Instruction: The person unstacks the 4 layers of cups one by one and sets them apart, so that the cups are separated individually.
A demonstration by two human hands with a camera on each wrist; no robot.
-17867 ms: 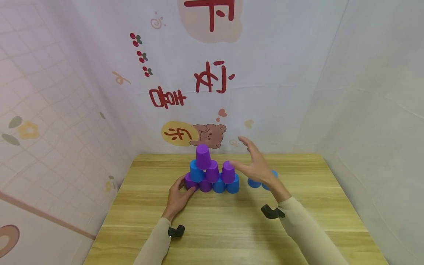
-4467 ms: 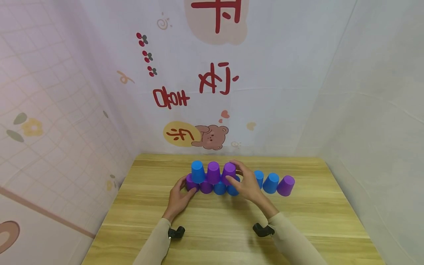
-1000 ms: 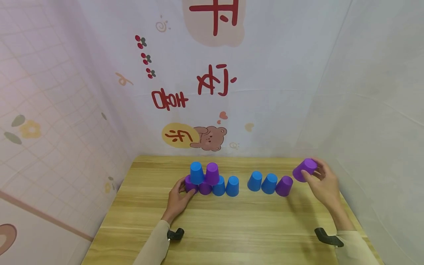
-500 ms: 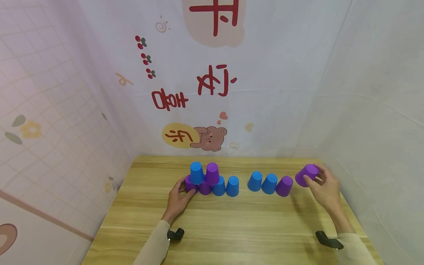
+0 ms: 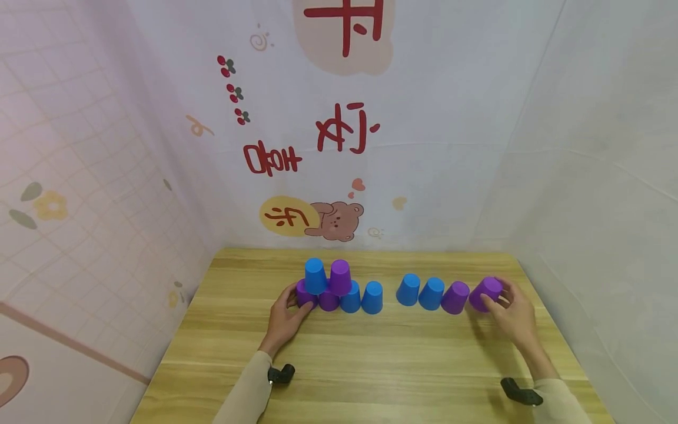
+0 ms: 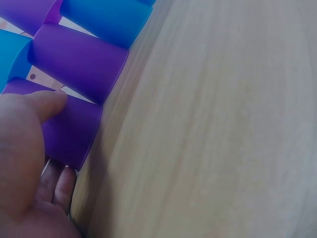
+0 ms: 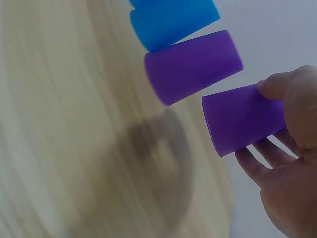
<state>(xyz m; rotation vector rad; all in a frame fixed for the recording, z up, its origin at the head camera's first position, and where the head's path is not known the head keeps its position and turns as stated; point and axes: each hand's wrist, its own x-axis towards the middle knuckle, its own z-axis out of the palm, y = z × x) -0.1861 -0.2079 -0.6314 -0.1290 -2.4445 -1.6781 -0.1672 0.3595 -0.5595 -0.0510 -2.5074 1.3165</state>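
At the right end of the table, my right hand (image 5: 515, 315) grips an upside-down purple cup (image 5: 486, 294), thumb on the near side and fingers on the far side. A shadow spreads on the table below that cup in the right wrist view. To its left stand another purple cup (image 5: 455, 298) and two blue cups (image 5: 408, 290). My left hand (image 5: 284, 321) holds the leftmost purple cup (image 6: 74, 131) of the stack's bottom row between thumb and fingers. On that row rest an upper blue cup (image 5: 315, 275) and an upper purple cup (image 5: 340, 277).
Beside the left-hand cup, the bottom row continues with a purple cup (image 5: 329, 299) and two blue cups (image 5: 372, 298). A wooden table (image 5: 371, 365) runs back to a printed white curtain (image 5: 445, 176), with more cloth at both sides.
Since 17.9 s ago, the stack's top cup and its right second-row purple cup have come off. Over the last second my right hand has lowered the latter beside the right row. My left hand stays put.
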